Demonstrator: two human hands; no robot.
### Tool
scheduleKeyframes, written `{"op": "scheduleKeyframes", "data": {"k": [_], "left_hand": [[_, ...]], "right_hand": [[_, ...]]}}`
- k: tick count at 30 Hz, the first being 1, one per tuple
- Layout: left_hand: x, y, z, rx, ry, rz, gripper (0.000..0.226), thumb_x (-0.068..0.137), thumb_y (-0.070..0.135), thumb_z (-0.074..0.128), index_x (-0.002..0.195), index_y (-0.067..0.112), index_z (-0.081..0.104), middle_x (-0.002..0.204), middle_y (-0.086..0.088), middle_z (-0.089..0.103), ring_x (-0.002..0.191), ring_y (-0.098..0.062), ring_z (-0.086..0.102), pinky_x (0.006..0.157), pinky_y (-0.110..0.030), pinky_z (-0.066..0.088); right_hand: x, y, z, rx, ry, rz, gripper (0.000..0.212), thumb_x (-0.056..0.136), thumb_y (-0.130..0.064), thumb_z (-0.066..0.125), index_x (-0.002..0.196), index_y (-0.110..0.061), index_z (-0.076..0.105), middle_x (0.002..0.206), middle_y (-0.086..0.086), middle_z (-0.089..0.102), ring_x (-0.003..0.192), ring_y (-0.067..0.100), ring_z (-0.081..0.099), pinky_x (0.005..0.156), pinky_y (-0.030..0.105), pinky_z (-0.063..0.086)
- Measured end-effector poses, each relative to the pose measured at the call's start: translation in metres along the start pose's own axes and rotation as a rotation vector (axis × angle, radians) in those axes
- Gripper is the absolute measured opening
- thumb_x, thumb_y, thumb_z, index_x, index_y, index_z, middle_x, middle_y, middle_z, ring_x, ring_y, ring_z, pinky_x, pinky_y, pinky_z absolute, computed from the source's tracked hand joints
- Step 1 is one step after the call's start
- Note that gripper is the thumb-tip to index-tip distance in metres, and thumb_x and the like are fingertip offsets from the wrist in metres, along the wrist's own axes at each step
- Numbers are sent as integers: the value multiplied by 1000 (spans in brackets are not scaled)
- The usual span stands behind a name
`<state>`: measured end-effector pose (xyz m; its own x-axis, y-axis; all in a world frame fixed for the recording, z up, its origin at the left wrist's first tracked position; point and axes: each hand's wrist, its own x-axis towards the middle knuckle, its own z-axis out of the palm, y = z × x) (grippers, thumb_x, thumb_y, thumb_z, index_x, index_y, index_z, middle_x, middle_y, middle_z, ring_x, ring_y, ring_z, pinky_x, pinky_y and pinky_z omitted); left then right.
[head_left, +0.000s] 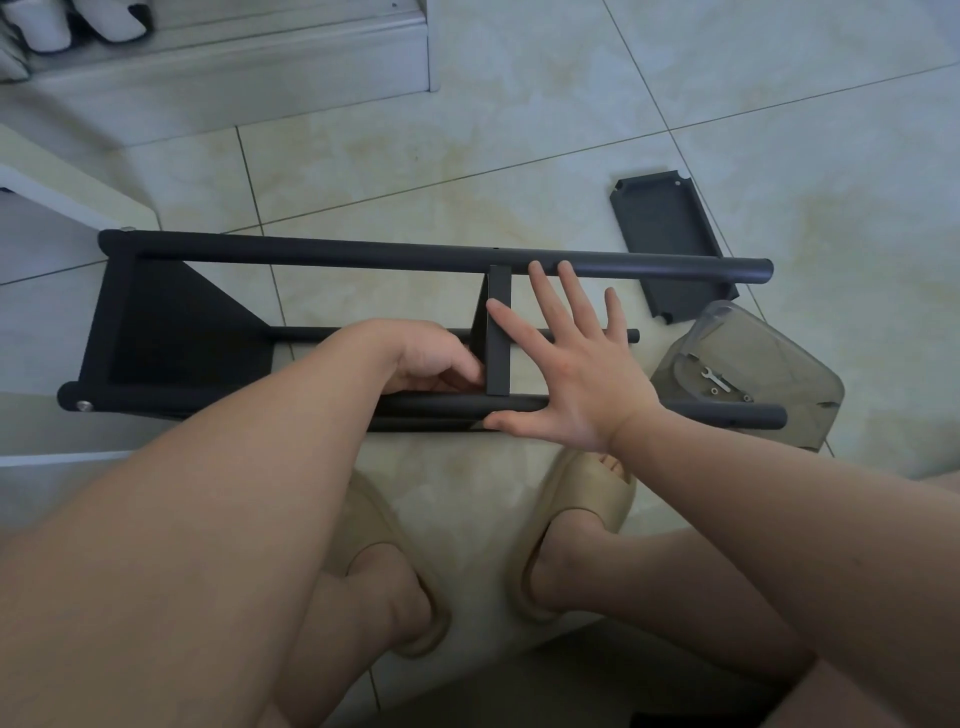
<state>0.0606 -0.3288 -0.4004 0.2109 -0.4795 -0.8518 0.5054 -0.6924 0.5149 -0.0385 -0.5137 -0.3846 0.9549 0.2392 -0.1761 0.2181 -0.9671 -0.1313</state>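
Note:
A black metal rack frame lies on its side on the tiled floor, with long round tubes and a fitted shelf panel at its left end. A second black shelf panel stands on edge between the tubes near the middle. My left hand is on the left side of this panel, fingers curled against its lower edge by the near tube. My right hand is spread flat with straight fingers, the forefinger touching the panel's right side and the thumb lying on the near tube.
A loose black shelf panel lies on the floor at the right, behind the frame. A clear plastic bag with a small wrench and screws sits at the right end. My feet in beige slippers are just in front. White furniture stands at the left.

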Motion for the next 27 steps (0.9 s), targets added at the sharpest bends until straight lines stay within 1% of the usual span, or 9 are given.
{"op": "scheduleKeyframes", "data": {"k": [2,7,9,11,13,15,19,23,27], "left_hand": [[-1,1,1,-2,5,0,21,92,9,59,107,7,74,109,-10,76,102,-20,71,84,-24,53],[2,-3,-1,-66,44,25,19,93,6,60,107,3,73,111,-13,75,110,-25,70,101,-33,51],[4,-5,-2,-118,55,50,18,93,4,59,105,3,73,109,-12,76,108,-23,71,101,-33,52],[6,-6,-1,-166,66,83,18,93,1,57,103,4,73,102,-10,77,97,-18,74,91,-29,56],[7,-7,-1,-187,83,113,19,93,-2,56,97,7,73,91,-6,77,83,-13,74,75,-21,58],[7,-7,-1,-189,99,124,19,92,-2,58,95,7,74,89,-6,77,78,-12,74,69,-19,57],[4,-7,-3,-148,68,103,17,89,1,63,97,7,77,99,-10,77,86,-16,74,78,-25,56],[4,-6,-1,-94,96,94,16,90,4,63,99,6,76,100,-9,78,91,-17,75,81,-24,57],[5,-4,2,-4,134,101,15,90,7,63,98,3,75,89,-7,76,81,-17,71,85,-29,55]], "right_hand": [[0,0,0,1,-3,-1,108,72,-96,28,161,-40,4,170,10,-11,155,36,-15,117,72,4],[0,-1,0,10,-2,2,108,72,-96,29,161,-40,6,170,10,-10,155,36,-14,117,72,5],[0,-1,0,11,-5,3,108,72,-96,30,161,-40,6,170,10,-10,155,36,-15,118,72,5],[1,0,0,12,-6,3,108,72,-96,30,161,-40,6,170,9,-10,155,35,-15,118,72,4],[1,0,-1,10,-8,3,108,72,-96,30,161,-40,6,170,9,-11,155,35,-16,118,71,4],[1,0,-1,9,-6,3,108,72,-96,29,161,-40,6,170,9,-10,155,35,-15,118,71,5],[1,-1,-1,9,-4,3,108,72,-96,29,161,-40,6,170,9,-10,155,35,-15,118,71,5],[1,0,0,8,1,-1,108,72,-96,30,161,-40,6,170,9,-10,155,36,-15,118,71,5],[1,0,0,2,-2,0,108,72,-96,30,161,-40,6,170,9,-11,155,35,-16,118,71,6]]}}
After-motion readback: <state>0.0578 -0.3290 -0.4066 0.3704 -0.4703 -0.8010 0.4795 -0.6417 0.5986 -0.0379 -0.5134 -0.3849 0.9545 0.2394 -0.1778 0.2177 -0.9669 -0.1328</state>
